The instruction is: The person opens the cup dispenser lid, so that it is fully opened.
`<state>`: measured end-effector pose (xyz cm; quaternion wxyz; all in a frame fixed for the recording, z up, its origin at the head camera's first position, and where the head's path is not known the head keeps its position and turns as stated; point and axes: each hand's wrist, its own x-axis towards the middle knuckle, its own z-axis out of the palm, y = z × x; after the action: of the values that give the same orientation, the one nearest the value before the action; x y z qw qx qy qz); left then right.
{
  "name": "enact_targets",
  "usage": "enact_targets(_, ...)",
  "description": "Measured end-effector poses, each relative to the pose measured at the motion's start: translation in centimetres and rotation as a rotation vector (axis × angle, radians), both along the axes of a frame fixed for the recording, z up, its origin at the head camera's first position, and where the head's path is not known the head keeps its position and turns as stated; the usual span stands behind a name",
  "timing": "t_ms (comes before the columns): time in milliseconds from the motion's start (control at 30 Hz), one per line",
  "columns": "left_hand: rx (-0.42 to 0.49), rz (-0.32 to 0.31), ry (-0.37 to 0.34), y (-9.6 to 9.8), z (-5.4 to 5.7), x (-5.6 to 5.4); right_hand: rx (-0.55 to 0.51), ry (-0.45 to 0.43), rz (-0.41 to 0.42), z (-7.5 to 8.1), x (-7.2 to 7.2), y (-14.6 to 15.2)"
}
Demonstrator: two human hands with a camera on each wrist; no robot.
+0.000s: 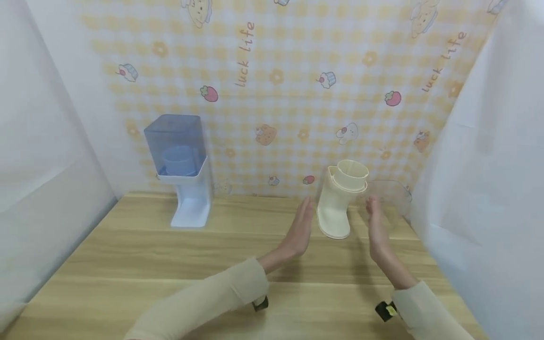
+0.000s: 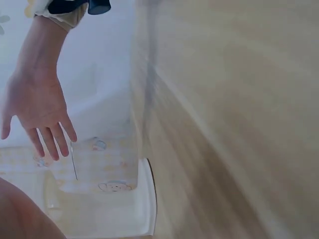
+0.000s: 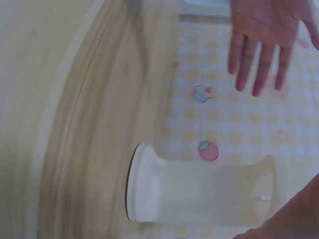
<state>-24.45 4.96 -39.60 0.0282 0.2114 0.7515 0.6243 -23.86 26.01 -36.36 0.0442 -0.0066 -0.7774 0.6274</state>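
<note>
A cream plastic stand (image 1: 333, 212) with a round ring-shaped top (image 1: 352, 175) and a flat foot stands upright near the patterned backdrop. My left hand (image 1: 296, 233) is held on its left side, fingers straight. On the other side my right hand (image 1: 378, 231) is raised with its fingers extended, palm turned toward the left one. Space shows between each hand and the stand in the head view. The left wrist view has the right palm (image 2: 40, 99) facing the camera beyond the stand's base (image 2: 145, 199); the right wrist view shows the left palm (image 3: 264, 30) with spread fingers.
At the left stands a small white dispenser base (image 1: 191, 208) carrying a translucent blue tank (image 1: 176, 130). A clear, thin-edged transparent piece (image 1: 393, 189) is behind the right hand. Wooden table (image 1: 127, 255), checked backdrop (image 1: 276, 104) and white side sheets (image 1: 480, 189) surround the work.
</note>
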Motion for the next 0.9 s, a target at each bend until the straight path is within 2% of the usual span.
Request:
enact_targets(100,0.016,-0.001,-0.033,-1.9,0.0,1.9,-0.015,0.007,0.040,-0.1,1.5,-0.7)
enact_targets(167,0.028,0.005,-0.049,-3.0,0.0,2.7,-0.010,0.017,0.091,-0.2,2.1,-1.6)
enact_targets(333,0.027,0.015,-0.051,-4.3,-0.6,3.6,0.021,0.015,0.168,-1.5,2.5,-4.8)
enact_targets(500,0.046,0.058,-0.044,-6.1,-0.9,4.0,0.003,0.009,0.246,-2.5,1.4,-8.2)
enact_targets(700,0.059,0.190,-0.089,-10.8,-1.6,4.3,-0.042,-0.009,0.301,-3.0,-0.7,-12.2)
enact_targets(900,0.048,0.290,-0.087,-14.1,-2.5,4.5,-0.059,-0.024,0.329,-3.0,-2.0,-15.2)
